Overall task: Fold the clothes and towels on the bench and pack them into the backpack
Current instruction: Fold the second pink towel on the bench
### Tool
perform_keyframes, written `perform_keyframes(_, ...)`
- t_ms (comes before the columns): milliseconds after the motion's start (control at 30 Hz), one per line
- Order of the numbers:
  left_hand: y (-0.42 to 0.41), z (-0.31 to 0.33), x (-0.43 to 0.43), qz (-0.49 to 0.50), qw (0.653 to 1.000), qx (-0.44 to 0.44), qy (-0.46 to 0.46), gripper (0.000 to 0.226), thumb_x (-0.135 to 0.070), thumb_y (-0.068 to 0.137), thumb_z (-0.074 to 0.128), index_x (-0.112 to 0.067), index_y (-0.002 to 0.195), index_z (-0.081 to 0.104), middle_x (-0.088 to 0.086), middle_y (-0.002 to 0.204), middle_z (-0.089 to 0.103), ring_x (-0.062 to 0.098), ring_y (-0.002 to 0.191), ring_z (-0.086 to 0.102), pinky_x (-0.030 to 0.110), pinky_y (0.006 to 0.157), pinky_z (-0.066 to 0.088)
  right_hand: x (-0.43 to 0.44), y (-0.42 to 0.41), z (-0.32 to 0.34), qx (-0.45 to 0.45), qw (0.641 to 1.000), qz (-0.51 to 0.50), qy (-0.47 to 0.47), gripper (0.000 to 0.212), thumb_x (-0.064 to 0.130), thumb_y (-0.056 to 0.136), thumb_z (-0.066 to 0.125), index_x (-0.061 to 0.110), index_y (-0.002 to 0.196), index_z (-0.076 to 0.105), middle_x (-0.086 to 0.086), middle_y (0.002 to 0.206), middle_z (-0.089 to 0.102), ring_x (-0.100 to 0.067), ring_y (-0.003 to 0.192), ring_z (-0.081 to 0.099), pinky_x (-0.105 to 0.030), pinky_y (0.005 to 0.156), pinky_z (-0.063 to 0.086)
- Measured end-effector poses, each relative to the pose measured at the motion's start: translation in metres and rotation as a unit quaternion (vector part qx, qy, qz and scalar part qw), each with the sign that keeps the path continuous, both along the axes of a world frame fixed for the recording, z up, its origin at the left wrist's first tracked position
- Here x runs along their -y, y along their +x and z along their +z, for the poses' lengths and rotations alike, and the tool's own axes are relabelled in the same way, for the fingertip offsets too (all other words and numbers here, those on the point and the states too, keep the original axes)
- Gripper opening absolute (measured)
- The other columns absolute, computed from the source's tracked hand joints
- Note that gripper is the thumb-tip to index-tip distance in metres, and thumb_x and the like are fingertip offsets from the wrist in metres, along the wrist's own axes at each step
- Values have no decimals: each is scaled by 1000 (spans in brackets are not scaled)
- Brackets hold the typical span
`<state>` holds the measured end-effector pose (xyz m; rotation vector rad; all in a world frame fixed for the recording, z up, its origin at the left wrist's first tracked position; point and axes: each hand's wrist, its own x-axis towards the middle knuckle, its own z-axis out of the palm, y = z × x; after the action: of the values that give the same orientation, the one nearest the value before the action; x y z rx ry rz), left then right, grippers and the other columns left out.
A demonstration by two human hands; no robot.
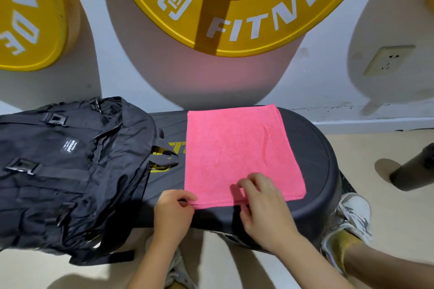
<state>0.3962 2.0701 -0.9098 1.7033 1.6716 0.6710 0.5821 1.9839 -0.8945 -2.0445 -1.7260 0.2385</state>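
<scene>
Pink towel point(242, 152) flat on bench point(312, 148) | left grip point(173, 211) pinches near-left corner | right grip point(263, 209) pinches near edge

The left hand point(175, 210) pinches the near corner of the folded pink towel point(234, 148) and the right hand point(263, 206) pinches the same hem just beside it, the towel lying flat beyond both grips on the black bench point(314, 162), the black backpack point(70, 159) outside the left grip.
</scene>
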Motion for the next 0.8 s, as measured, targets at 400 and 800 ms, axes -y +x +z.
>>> perform_keyframes(400, 3, 27, -26, -22, 992, 54, -111, 40, 9, 71, 60, -26, 53, 69, -9, 59, 68, 1, 60, 62, 19, 65, 47, -61, -88, -37, -39, 998, -34, 28, 18, 22, 65, 42, 21, 67, 59, 2, 63, 54, -22, 53, 53, -26, 41, 31)
perform_keyframes(800, 65, 19, -184, -61, 996, -61, -21, 27, -11, 89, 51, -18, 111, 65, 2, 107, 68, 22, 102, 61, 27, 89, 43, -61, -75, -38, -205, 974, -88, 51, 25, 38, 80, 55, 20, 63, 50, 7, 52, 39, -12, 55, 36, -22, 50, 22)
